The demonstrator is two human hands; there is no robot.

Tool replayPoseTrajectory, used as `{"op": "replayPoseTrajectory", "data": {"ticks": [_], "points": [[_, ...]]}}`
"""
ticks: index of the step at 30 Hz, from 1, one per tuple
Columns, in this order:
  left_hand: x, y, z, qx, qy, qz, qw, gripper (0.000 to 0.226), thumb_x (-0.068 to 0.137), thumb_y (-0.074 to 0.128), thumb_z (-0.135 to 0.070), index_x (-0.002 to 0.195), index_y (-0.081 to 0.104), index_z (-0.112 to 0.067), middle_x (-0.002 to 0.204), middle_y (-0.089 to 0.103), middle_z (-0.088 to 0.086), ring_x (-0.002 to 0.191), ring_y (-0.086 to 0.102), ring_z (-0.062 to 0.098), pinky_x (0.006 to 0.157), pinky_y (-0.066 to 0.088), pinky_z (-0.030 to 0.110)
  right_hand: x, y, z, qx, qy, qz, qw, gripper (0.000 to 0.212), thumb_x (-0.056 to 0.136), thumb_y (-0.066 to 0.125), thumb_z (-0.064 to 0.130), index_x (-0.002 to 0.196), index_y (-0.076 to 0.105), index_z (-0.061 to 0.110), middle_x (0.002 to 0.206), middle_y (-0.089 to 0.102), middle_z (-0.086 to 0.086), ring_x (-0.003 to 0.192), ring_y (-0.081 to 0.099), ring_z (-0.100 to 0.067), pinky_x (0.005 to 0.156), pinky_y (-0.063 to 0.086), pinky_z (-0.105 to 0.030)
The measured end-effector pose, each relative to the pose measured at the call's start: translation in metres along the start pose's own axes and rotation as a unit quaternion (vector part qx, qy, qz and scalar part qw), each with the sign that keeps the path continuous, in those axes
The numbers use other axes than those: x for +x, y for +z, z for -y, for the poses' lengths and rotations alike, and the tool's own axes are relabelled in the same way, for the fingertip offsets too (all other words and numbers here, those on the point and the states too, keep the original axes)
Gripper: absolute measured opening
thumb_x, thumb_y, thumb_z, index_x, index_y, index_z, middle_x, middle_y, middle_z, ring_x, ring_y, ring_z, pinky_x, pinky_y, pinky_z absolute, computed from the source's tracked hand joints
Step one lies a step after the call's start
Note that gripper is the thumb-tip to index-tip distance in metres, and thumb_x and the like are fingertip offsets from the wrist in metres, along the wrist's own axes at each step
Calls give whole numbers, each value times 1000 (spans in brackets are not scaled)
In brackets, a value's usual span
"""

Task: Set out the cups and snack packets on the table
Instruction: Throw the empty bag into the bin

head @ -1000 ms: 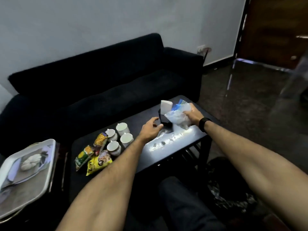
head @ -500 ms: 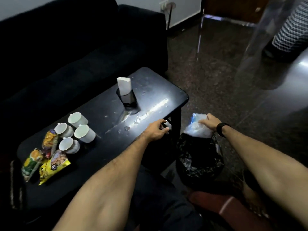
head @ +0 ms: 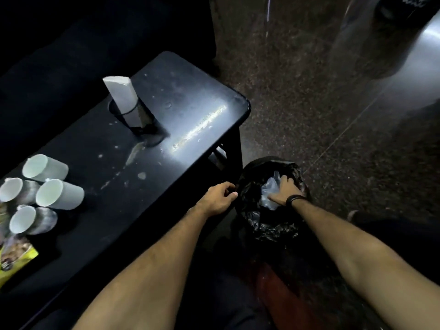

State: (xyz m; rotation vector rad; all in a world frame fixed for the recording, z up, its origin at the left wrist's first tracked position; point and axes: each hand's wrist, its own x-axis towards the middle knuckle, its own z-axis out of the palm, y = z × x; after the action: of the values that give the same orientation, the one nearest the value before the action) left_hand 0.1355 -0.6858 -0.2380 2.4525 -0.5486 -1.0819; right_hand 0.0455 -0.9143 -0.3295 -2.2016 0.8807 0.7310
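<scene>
Several white cups [head: 59,195] stand clustered on the left of the black table [head: 190,110]. A yellow snack packet [head: 14,258] lies at the left edge of view, partly cut off. My right hand [head: 283,192] is down inside the black-lined bin [head: 269,225] beside the table, fingers closed on a crumpled clear plastic bag [head: 269,194]. My left hand [head: 219,198] is curled at the liner's left rim, pinching the black plastic.
A black mesh holder [head: 140,120] with white napkins [head: 121,94] stands mid-table, amid wet spots and crumbs. A dark sofa lies behind the table. The speckled floor [head: 309,91] spreads to the right, where a person stands at the far top right.
My view has tilted down and right. My right hand carried the clear plastic bag from the table down into the bin. My left hand moved from the table edge to the liner's rim.
</scene>
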Motion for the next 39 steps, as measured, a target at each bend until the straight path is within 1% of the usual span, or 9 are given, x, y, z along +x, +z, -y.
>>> {"op": "replayPoseTrajectory", "data": {"ticks": [4,8,14,16,21,26,29,35,39], "points": [[14,17,14,0,-10,22,1000,44,98,52,-41,137,54,-20,127,61,6,120,56,22,101,44,32,14,24,-6,12,-37,-13,999,105,80,66,63,151,16,4,150,29,-18,134,37,-39,105,40,-51],[26,28,20,1,-14,31,999,46,98,52,-43,137,54,-20,127,61,6,120,56,22,101,44,32,16,53,-11,-192,-59,-16,979,112,75,73,58,153,14,4,154,24,-18,138,31,-36,110,36,-47],[29,36,19,0,-12,38,999,46,97,53,-43,136,55,-19,125,63,6,117,58,23,100,45,31,13,77,-14,-318,-31,-30,947,84,83,66,44,148,30,4,152,30,-15,138,31,-31,111,32,-42],[28,34,17,-1,-13,36,999,46,96,54,-42,136,55,-19,126,63,7,117,58,23,101,45,31,12,71,-12,-305,-15,-27,952,79,84,64,46,144,35,4,148,34,-15,138,31,-32,111,32,-41],[14,16,9,1,-1,9,1000,46,96,55,-43,135,55,-18,127,61,6,119,57,22,102,45,32,5,27,12,-196,-77,-155,965,57,86,61,26,136,39,6,138,42,-15,129,39,-34,105,39,-44],[-12,-25,-4,21,21,-62,998,52,95,54,-45,140,51,-18,136,56,8,127,53,24,110,40,39,-13,-31,61,-147,-169,-292,930,57,89,56,21,141,39,9,145,41,-13,134,37,-32,107,36,-45],[-35,-54,-10,32,52,-121,991,43,95,56,-39,132,57,-16,130,61,8,122,55,24,104,40,31,-33,-59,95,-116,-229,-348,902,53,89,57,20,139,43,10,144,44,-12,135,39,-32,106,37,-46],[-97,-108,5,18,54,-194,979,50,97,55,-38,141,49,-14,144,49,11,134,46,25,113,34,36,-91,-77,168,-90,-349,-396,844,48,88,56,19,134,50,9,140,50,-13,131,45,-32,104,38,-45],[-152,-141,42,10,37,-253,967,53,97,54,-39,142,46,-12,148,46,9,136,43,23,114,31,34,-131,-58,230,-129,-407,-352,833,53,90,57,23,139,45,7,146,45,-14,136,40,-32,109,36,-45]]}}
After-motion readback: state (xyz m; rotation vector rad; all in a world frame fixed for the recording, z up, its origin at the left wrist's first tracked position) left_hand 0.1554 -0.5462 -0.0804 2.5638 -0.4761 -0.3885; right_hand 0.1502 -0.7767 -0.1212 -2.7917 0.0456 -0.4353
